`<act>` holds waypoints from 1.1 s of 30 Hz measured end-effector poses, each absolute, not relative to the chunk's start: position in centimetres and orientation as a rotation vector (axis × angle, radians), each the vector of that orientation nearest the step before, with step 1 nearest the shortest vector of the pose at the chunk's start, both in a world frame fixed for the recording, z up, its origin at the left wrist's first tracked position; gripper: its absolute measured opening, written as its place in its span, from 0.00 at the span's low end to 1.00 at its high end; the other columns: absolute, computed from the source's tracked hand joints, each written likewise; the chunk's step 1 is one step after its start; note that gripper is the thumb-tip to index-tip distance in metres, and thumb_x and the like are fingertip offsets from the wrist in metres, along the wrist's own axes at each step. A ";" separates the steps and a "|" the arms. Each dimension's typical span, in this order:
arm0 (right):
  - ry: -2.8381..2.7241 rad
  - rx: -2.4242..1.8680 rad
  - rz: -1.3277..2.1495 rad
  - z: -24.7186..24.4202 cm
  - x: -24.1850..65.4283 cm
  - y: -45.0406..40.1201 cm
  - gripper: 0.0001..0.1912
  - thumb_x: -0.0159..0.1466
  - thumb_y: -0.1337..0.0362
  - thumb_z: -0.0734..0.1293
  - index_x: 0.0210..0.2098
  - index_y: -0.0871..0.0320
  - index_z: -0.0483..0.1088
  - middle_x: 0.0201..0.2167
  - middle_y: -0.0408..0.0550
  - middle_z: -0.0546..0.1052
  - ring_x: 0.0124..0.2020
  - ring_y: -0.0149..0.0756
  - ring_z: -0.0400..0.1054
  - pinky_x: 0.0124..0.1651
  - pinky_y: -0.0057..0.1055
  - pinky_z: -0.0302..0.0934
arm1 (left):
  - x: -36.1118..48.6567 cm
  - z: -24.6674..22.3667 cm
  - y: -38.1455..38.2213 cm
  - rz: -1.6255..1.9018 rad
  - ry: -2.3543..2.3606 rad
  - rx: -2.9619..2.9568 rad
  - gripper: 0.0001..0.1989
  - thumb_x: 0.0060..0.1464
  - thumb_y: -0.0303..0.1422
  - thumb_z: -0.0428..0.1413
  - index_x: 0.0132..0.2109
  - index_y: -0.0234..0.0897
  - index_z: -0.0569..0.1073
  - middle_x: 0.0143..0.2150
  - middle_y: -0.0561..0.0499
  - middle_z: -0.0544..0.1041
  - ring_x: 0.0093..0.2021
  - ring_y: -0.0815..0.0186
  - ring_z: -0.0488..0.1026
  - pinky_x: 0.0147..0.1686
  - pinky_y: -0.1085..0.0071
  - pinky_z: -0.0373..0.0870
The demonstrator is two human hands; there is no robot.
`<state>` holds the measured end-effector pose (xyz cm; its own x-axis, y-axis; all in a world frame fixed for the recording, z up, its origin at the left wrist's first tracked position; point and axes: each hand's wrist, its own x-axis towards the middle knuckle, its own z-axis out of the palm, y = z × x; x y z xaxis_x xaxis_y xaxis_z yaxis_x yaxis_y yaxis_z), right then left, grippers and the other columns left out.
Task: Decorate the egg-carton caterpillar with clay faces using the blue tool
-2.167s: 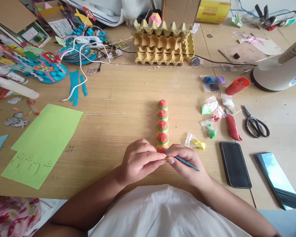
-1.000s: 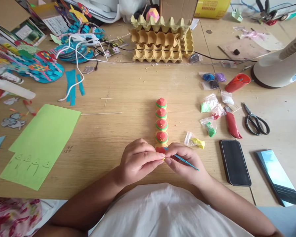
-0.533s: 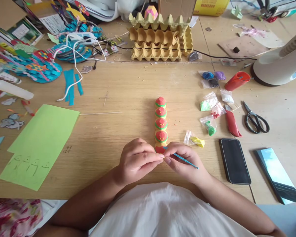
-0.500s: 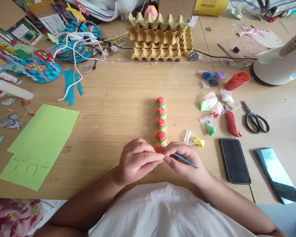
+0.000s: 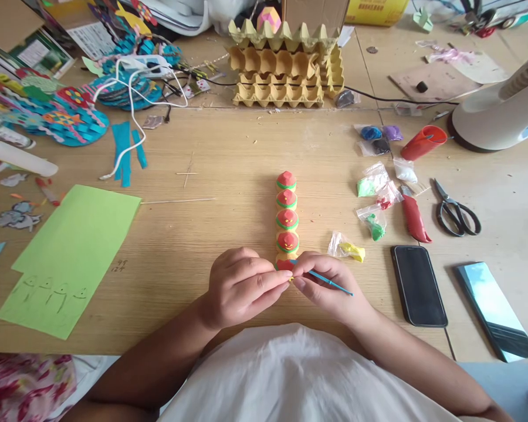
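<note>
My left hand (image 5: pixel 246 288) and my right hand (image 5: pixel 328 287) meet fingertip to fingertip over the near end of an egg-carton strip. Between their tips shows a tiny piece of yellow clay (image 5: pixel 291 279), pinched by the left fingers and touched by the right. A thin blue modelling tool (image 5: pixel 330 282) lies in my right hand, its handle pointing right. The carton strip (image 5: pixel 286 220) runs away from me, its several cups topped with red and green clay, some with small yellow marks. My fingers partly cover the nearest red cup (image 5: pixel 285 265).
Right of the strip lie a yellow clay packet (image 5: pixel 354 252), green clay (image 5: pixel 376 228), a red cutter (image 5: pixel 416 218), scissors (image 5: pixel 457 214) and two phones (image 5: pixel 419 286). Green paper (image 5: pixel 77 252) lies at left. Egg cartons (image 5: pixel 286 64) and a red cup (image 5: pixel 423 142) stand farther back.
My hands have barely moved; the left has shifted slightly left. A little more of the yellow clay shows between the fingertips.
</note>
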<state>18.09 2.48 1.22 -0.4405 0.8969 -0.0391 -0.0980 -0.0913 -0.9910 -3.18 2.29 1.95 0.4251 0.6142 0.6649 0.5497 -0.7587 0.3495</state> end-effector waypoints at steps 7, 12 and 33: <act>-1.476 -0.915 1.569 1.3 17.9 2.4 0.05 0.66 0.62 0.70 0.35 0.56 0.77 0.32 0.46 0.76 0.34 0.34 0.71 0.36 0.30 0.66 | -3.1 1.7 2.1 1.249 1.070 2.602 0.11 0.56 0.27 0.65 0.46 0.41 0.79 0.31 0.54 0.80 0.30 0.68 0.71 0.34 0.70 0.71; -1.481 -0.905 1.591 1.3 18.1 2.3 0.05 0.67 0.62 0.70 0.36 0.56 0.77 0.31 0.46 0.75 0.32 0.33 0.69 0.34 0.29 0.64 | -3.1 1.8 2.1 1.257 1.062 2.555 0.09 0.56 0.27 0.65 0.44 0.40 0.79 0.31 0.54 0.79 0.30 0.68 0.71 0.33 0.70 0.71; -1.504 -0.867 1.564 1.3 18.1 2.4 0.03 0.66 0.68 0.69 0.35 0.56 0.76 0.30 0.45 0.74 0.32 0.32 0.68 0.32 0.28 0.61 | -3.1 2.0 2.1 1.268 1.019 2.516 0.10 0.55 0.25 0.66 0.44 0.40 0.80 0.32 0.53 0.80 0.31 0.69 0.71 0.33 0.70 0.71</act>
<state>18.06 2.36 1.30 -0.4598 0.8869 0.0436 -0.0779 0.0086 -0.9969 -3.11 2.10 2.01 0.4133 0.6297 0.6578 0.5066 -0.7593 0.4085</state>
